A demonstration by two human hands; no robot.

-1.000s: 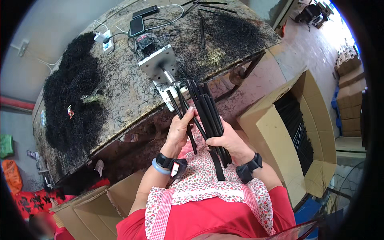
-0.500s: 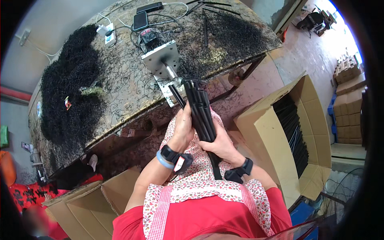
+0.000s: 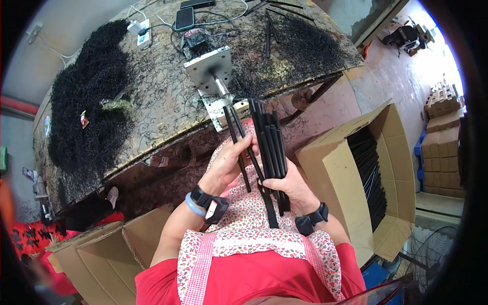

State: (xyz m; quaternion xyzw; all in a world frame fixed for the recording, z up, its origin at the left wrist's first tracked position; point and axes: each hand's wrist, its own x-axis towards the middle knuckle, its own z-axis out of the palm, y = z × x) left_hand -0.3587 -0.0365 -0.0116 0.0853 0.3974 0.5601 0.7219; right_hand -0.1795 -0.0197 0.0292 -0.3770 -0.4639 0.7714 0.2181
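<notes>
My left hand (image 3: pixel 223 162) is closed, thumb on top, around a couple of thin black tubes (image 3: pixel 233 122). Their far ends reach up beside the tip of a metal shaft (image 3: pixel 219 84), and I cannot tell whether they touch it. That shaft sticks out of a bracket plate (image 3: pixel 207 66) with a motor (image 3: pixel 195 42) behind it at the table's edge. A thick bundle of similar black tubes (image 3: pixel 272 145) stands nearly upright in my right hand (image 3: pixel 295 188), which wraps round its lower part over my flowered apron (image 3: pixel 249 223).
Black stringy shavings heap up (image 3: pixel 89 107) on the worktable (image 3: pixel 157 96), beside a phone (image 3: pixel 185 19) and a power strip (image 3: pixel 144 33). At right an open carton (image 3: pixel 340 188) holds many black tubes (image 3: pixel 368 173). Another carton (image 3: pixel 109 259) stands at lower left.
My left hand has drawn a couple of tubes apart from the bundle, to its left. My right hand and the bundle have shifted slightly to the right. The whole view has shifted a little.
</notes>
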